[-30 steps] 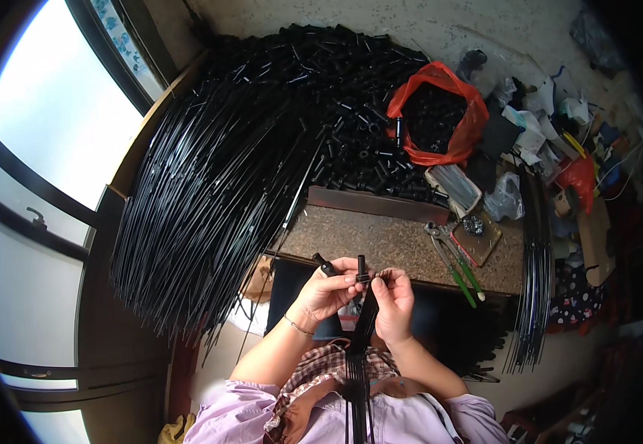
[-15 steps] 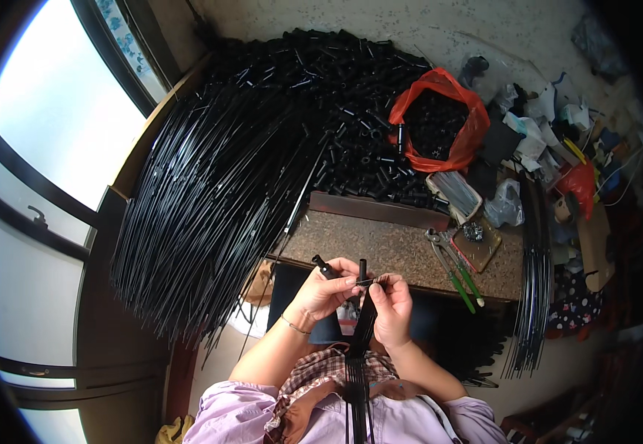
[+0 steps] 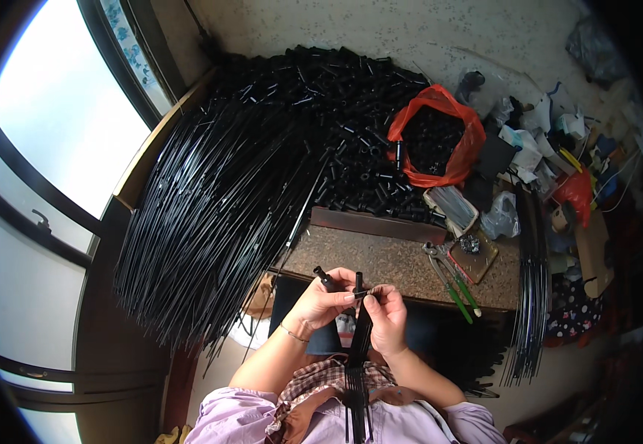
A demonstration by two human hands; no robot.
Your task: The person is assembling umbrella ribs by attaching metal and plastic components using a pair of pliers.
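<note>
Both hands meet at chest height, just in front of the stone-topped bench (image 3: 380, 259). The left hand (image 3: 325, 303) is closed around a short black tube (image 3: 325, 278), whose free end juts up and to the left past the knuckles. The right hand (image 3: 386, 318) is closed in a pinch on a thin black rod (image 3: 362, 294) lying crosswise between the two hands, its tip touching the left fingers. The tube's long axis runs diagonally, the rod's nearly level, so the rod end points toward the left hand; whether it has entered the tube cannot be told. A bundle of rods (image 3: 358, 355) stands upright between the forearms, its axis running from the lap to just under the hands, nearer the right hand and touching it or nearly so; about five strands show at the lower end, the exact number unclear. Counted: one tube in hand, one rod in the pinch, one bundle. On the bench to the right lie two green-handled pliers (image 3: 454, 285) side by side, well apart from both hands. Beyond the bench a heap of black tubes (image 3: 336, 126) and a fan of long black rods (image 3: 210, 214) are too many to count; one red bag (image 3: 440, 140) holds more tubes. A second sheaf of rods (image 3: 530, 296) hangs at the right.
</note>
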